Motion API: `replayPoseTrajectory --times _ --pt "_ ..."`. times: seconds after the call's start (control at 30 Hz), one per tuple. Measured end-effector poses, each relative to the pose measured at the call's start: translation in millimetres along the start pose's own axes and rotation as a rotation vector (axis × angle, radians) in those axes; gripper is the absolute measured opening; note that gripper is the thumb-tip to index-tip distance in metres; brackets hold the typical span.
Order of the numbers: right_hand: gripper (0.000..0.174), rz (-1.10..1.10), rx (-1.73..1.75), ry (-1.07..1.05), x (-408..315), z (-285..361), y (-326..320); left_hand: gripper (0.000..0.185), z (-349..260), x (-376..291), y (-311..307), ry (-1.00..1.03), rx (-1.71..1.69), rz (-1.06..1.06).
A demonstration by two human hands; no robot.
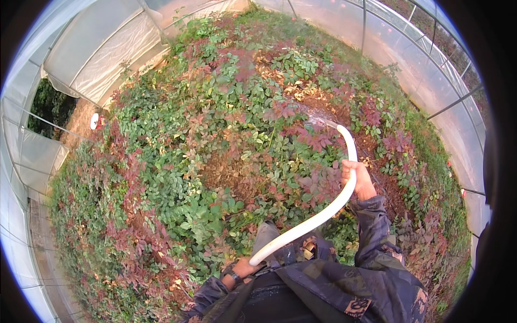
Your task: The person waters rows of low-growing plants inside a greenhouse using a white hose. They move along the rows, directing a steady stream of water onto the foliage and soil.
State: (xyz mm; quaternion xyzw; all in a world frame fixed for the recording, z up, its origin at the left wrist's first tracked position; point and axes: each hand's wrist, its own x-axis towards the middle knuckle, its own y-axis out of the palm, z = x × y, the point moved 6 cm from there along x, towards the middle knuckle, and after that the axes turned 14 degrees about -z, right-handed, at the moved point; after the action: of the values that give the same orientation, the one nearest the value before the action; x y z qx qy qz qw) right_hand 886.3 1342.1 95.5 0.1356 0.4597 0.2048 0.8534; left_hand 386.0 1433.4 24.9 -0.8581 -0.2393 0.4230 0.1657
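Observation:
A thick white hose (311, 220) curves up from my waist to the right and then forward. My right hand (358, 178) is closed around its upper part, below the outlet. Water (319, 120) pours from the outlet towards the left, onto leaves and brown soil. Down at my hip, my left hand (243, 267), with a dark band on its wrist, grips the lower visible stretch of the hose. Beyond that hand the hose is hidden. Leafy bushes (238, 109), green and dark red and probably roses, surround me.
Translucent plastic film walls (408, 76) on metal poles enclose the bed. At the left is an opening (52, 107) with a white and red container (95, 121) near it. Bare soil (230, 173) and dry leaves (307, 92) show between the bushes. A boot (266, 234) stands among the plants.

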Motion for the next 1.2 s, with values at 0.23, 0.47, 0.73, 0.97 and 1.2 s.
replayPoseTrajectory --times 0.23,0.47,0.73,0.97,1.2 --pt "0.013 0.046 0.033 0.020 3.2 -0.9 -1.2 0.044 -7.9 -0.6 -6.1 -0.033 -0.039 0.043" --pt "0.014 0.006 0.036 0.041 -12.0 -8.5 -6.1 0.043 11.5 4.6 4.2 0.015 -0.052 0.061" --pt "0.021 0.038 0.026 0.007 -0.8 -6.7 25.6 0.043 19.7 5.9 -0.2 0.071 -0.055 0.061" --pt "0.026 0.113 -0.008 -0.032 5.9 -5.1 49.3 0.045 27.4 3.8 -3.0 0.043 -0.081 0.037" --pt "0.014 0.105 0.018 0.080 7.1 -18.4 31.9 0.044 32.1 4.2 -0.4 0.088 -0.111 0.017"
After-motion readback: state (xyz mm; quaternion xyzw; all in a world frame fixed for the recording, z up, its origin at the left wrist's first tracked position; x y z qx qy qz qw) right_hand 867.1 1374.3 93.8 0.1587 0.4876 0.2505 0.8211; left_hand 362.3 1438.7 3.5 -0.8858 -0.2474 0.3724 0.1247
